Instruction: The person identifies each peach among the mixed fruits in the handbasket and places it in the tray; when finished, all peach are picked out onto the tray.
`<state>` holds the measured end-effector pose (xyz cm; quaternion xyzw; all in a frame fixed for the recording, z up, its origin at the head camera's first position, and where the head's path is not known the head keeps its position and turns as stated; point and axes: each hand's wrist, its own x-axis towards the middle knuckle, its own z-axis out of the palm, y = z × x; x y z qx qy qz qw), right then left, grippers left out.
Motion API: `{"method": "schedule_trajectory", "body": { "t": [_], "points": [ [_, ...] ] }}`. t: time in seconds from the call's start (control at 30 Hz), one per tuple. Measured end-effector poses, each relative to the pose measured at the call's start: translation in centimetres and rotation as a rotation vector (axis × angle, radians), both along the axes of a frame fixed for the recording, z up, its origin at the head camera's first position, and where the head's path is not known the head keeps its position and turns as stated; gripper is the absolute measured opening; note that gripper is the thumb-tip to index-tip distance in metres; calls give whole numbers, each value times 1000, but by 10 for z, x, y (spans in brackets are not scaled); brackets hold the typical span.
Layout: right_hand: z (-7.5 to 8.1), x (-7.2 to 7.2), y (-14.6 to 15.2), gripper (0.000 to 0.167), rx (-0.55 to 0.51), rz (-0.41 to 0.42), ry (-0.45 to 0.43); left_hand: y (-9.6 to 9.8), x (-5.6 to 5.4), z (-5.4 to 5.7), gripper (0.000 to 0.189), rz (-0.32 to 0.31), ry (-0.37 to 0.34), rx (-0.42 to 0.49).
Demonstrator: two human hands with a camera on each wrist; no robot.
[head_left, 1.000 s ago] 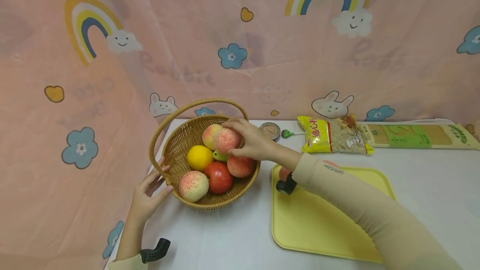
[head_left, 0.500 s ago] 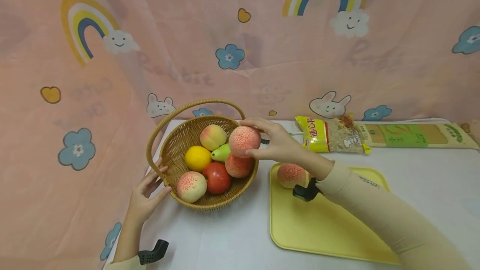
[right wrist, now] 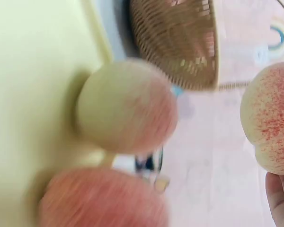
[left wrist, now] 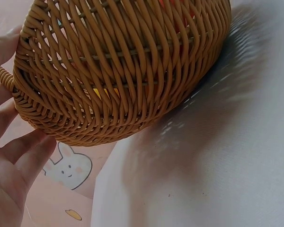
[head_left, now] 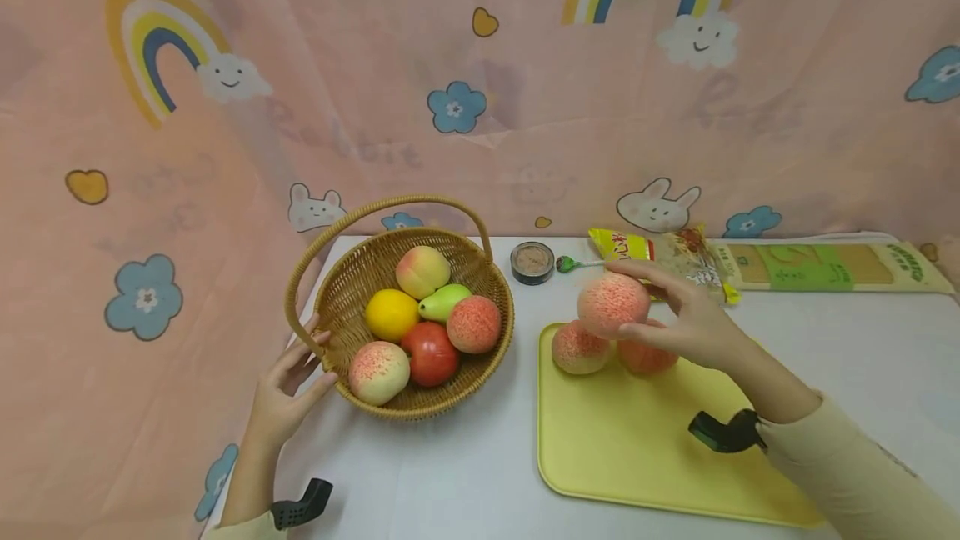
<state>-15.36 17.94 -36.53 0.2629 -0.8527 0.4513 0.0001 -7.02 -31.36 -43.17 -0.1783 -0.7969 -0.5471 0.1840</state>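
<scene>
My right hand [head_left: 693, 319] grips a speckled pink peach [head_left: 613, 305] above the far left part of the yellow tray [head_left: 600, 448]. Two more peaches lie on that tray, a pinkish one [head_left: 581, 348] and a redder one [head_left: 647, 348] partly behind my hand. My left hand [head_left: 283, 402] holds the wicker basket [left wrist: 123, 71] by its left rim, at the foot of the handle, thumb on one side and fingers on the other. Inside the basket are a yellow fruit [head_left: 392, 315], a green pear [head_left: 446, 303], a red apple-like fruit [head_left: 431, 354] and several peaches [head_left: 379, 372].
Behind the tray lie a yellow-ended food bag [head_left: 626, 245] and a long green-banded packet [head_left: 810, 267]. A small round tin [head_left: 532, 262] and a green lollipop [head_left: 567, 264] sit between basket and bag. A pink printed cloth [head_left: 525, 148] hangs along the back.
My right hand has lifted the peach out of the basket and carried it right, over the tray. The left hand stays at the basket's rim.
</scene>
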Motion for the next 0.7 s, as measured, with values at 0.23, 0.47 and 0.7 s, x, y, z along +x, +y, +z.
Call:
{"method": "schedule_trajectory", "body": {
  "t": [0.23, 0.47, 0.7],
  "points": [
    [-20, 17, 59, 70, -85, -78, 76, -1, 1, 0, 52, 19, -46, 11],
    [-36, 28, 110, 68, -15, -216, -3, -1, 3, 1, 52, 33, -55, 26],
    [-59, 27, 137, 63, 44, -220, -115, -1, 0, -2, 51, 19, -12, 6]
  ]
}}
